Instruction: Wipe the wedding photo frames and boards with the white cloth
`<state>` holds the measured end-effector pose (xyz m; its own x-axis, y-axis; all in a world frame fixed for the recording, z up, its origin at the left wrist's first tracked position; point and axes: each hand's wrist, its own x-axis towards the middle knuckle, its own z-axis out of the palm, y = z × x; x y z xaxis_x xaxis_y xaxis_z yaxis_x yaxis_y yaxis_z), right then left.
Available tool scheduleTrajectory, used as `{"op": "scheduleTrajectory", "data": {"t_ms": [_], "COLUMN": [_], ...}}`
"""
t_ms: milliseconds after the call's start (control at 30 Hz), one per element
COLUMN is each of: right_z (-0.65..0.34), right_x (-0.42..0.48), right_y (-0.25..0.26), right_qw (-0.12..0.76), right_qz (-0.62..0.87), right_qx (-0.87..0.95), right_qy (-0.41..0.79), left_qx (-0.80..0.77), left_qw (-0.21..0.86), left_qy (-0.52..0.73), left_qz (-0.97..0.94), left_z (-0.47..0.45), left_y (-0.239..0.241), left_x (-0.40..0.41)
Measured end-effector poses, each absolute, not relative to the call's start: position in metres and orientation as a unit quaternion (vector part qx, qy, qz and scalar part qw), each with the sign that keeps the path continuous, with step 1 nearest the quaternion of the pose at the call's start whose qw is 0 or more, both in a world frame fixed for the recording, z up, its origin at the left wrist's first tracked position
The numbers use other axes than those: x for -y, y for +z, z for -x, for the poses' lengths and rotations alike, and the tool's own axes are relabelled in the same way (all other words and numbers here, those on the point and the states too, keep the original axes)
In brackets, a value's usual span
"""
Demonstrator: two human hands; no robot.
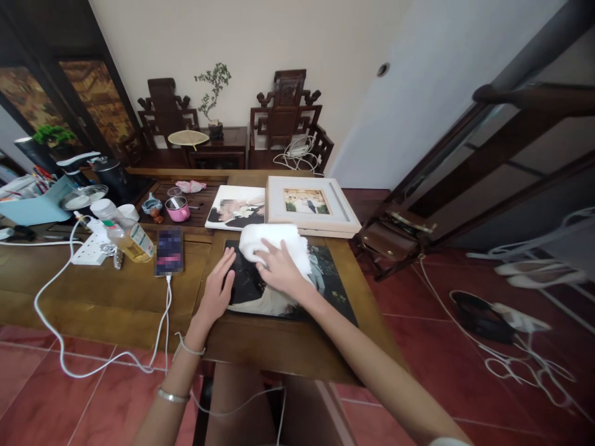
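A large dark photo print (330,279) lies flat on the wooden table (260,347) in front of me. My right hand (279,269) presses flat on a white cloth (274,241) that rests on the print's upper part, fingers spread. My left hand (217,291) lies flat and open on the print's left edge, holding it against the table. Behind the print lie a second photo print (237,207) and a white framed photo (309,204).
A phone (168,251) on a white cable, a bottle (127,238), a power strip (90,251) and a pink cup (178,210) sit on the table's left. Carved chairs (286,111) stand at the wall. Shoes (483,316) and cables lie on the red tile floor at right.
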<state>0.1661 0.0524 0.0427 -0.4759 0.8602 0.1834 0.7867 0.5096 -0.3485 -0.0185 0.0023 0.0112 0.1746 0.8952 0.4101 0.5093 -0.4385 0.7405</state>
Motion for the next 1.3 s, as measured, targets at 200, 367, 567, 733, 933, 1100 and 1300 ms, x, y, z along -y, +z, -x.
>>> {"op": "scheduleTrajectory", "data": {"t_ms": [200,367,567,733,933,1100,1300], "right_z": [-0.169,-0.197,-0.233,-0.220,-0.162,-0.149,-0.218], "right_x": [0.025,0.063,0.040,-0.013,-0.063,-0.069,-0.064], "right_y": [0.041,0.046,0.041,0.041,0.057,0.056,0.031], "right_qw": [0.173,0.167,0.202,0.211,0.204,0.199,0.206], "right_qz": [0.306,0.249,0.392,0.474,0.463,0.435,0.529], "right_qx": [0.921,0.930,0.883,0.835,0.831,0.842,0.793], "right_qy": [0.168,0.214,0.160,0.183,0.231,0.248,0.222], "left_qx": [-0.473,-0.478,-0.503,-0.499,-0.506,-0.510,-0.497], "left_qw": [0.216,0.213,0.200,0.193,0.185,0.176,0.180], "left_qy": [0.467,0.428,0.349,0.347,0.347,0.351,0.334], "left_qz": [-0.715,-0.736,-0.765,-0.770,-0.768,-0.765,-0.780], "left_z": [0.020,0.018,0.017,0.017,0.018,0.018,0.018], "left_y": [0.015,0.012,0.002,0.000,-0.003,-0.004,0.000], "left_x": [0.000,0.001,-0.003,-0.005,-0.005,-0.005,-0.005]}}
